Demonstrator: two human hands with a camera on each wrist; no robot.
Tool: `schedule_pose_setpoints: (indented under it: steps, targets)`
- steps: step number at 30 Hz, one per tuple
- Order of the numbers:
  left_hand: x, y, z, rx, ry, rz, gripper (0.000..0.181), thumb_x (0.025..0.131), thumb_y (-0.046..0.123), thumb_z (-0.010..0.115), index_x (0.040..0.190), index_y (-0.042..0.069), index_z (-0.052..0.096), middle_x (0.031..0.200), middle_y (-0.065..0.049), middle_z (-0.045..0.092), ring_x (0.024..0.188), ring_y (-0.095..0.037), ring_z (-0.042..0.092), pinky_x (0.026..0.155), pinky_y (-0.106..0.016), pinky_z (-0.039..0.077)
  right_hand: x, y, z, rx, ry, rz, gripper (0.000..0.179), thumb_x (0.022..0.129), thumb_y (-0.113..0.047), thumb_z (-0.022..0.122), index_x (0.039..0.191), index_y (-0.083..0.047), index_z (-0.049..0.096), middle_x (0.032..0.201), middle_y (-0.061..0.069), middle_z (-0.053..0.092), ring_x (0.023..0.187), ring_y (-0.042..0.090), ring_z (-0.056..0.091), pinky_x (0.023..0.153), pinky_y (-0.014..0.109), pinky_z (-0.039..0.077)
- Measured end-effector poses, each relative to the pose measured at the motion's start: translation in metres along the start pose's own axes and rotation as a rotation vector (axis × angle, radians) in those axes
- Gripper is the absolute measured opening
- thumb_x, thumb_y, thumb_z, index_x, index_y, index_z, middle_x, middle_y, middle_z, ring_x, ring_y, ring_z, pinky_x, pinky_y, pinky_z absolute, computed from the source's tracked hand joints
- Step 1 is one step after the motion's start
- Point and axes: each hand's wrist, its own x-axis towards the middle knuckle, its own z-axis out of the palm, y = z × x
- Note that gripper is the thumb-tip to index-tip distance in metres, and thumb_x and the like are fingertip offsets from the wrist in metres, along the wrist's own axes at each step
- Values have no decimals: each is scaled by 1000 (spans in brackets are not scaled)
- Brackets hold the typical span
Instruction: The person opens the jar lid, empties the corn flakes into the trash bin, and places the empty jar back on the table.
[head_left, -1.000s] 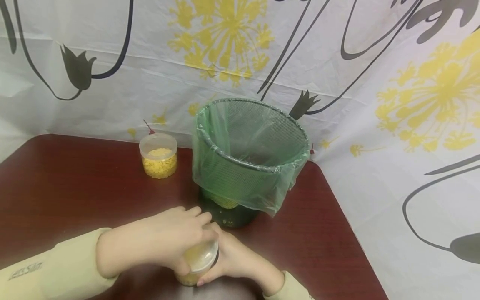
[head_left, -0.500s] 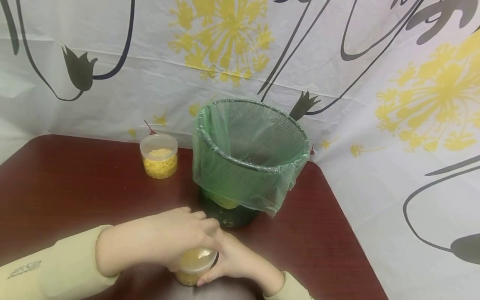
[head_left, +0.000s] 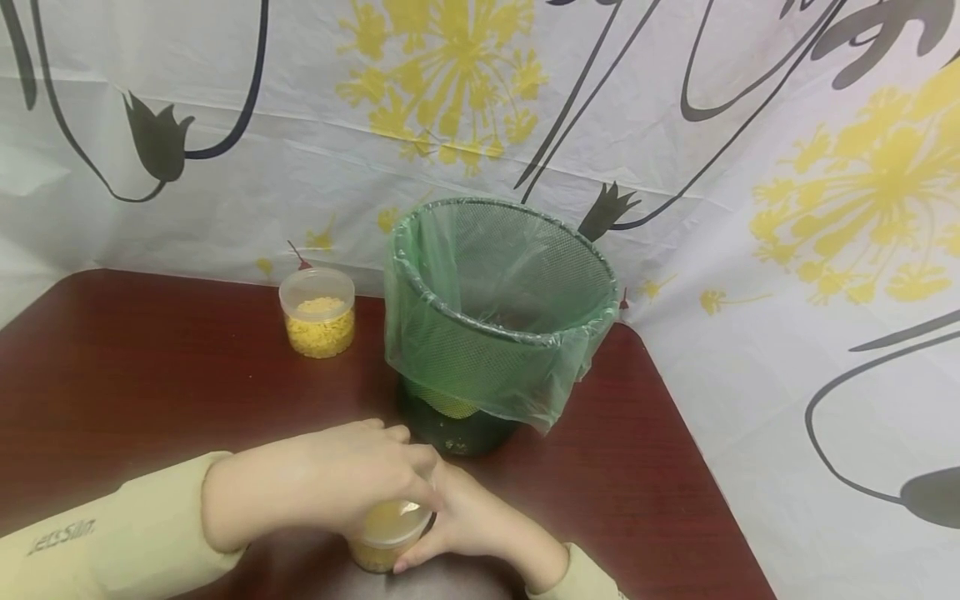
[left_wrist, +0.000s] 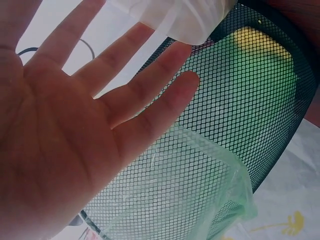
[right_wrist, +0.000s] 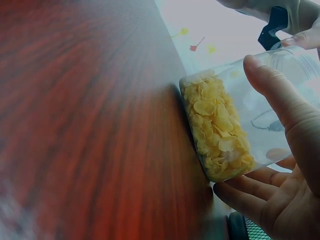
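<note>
A clear jar (head_left: pixel 372 557) partly filled with yellow flakes, which look like corn flakes, stands on the table close to me. My right hand (head_left: pixel 480 517) grips it from the right, thumb on the near side; in the right wrist view the fingers (right_wrist: pixel 250 192) spread along its other side. From above, my left hand (head_left: pixel 322 479) holds the jar's translucent lid (head_left: pixel 395 518), its knuckles bent over the far rim. In the left wrist view, the fingertips of that hand (left_wrist: pixel 65 135) meet the lid's edge, and the thumb is hidden.
Just beyond my hands stands a mesh waste bin (head_left: pixel 487 358) with a green liner folded over its rim. A second jar of yellow flakes (head_left: pixel 320 329) sits at the back left of the dark red table (head_left: pixel 187 367). Patterned cloth (head_left: pixel 285 100) hangs behind.
My left hand has turned a little on the lid, its fingers shifting toward the right and its thumb passing out of sight. My right hand and the jar stay in place.
</note>
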Motion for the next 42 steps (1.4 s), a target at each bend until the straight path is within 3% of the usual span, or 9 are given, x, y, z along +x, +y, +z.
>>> schedule_pose_setpoints:
  steps: [9, 22, 30, 37, 42]
  targets:
    - [3, 0, -3, -41, -50, -118, 62, 48, 47, 89, 105, 44, 67, 92, 11, 53, 77, -13, 48, 62, -29, 42, 2, 1, -1, -71, 19, -44, 112, 56, -37, 94, 143, -21, 26, 138, -5, 40, 121, 8, 44, 100, 27, 39]
    - [3, 1, -1, -14, -55, -161, 54, 50, 47, 88, 99, 36, 69, 87, 8, 51, 75, -15, 49, 62, -30, 45, 2, 2, -1, -20, 23, -38, 115, 56, -35, 94, 145, -19, 21, 137, -2, 42, 119, 9, 47, 99, 27, 40]
    - [1, 3, 1, -2, -22, -192, 50, 52, 49, 86, 96, 33, 68, 85, 8, 50, 74, -15, 49, 60, -31, 44, 2, 2, 1, -23, 30, -45, 110, 57, -34, 94, 142, -17, 26, 134, -4, 44, 117, 7, 48, 97, 25, 41]
    - [-2, 3, 2, 14, 1, -189, 59, 51, 53, 85, 102, 31, 66, 90, 9, 51, 82, -16, 49, 66, -35, 43, 2, 1, 0, -44, 35, -46, 103, 57, -36, 93, 137, -16, 33, 129, -6, 45, 114, 6, 48, 96, 24, 41]
    - [-2, 2, 0, 41, 33, -170, 69, 46, 63, 83, 104, 30, 65, 93, 8, 52, 84, -15, 49, 66, -34, 42, 2, 0, -1, -44, 31, -30, 110, 56, -37, 93, 143, -18, 28, 135, -6, 41, 119, 7, 45, 100, 26, 39]
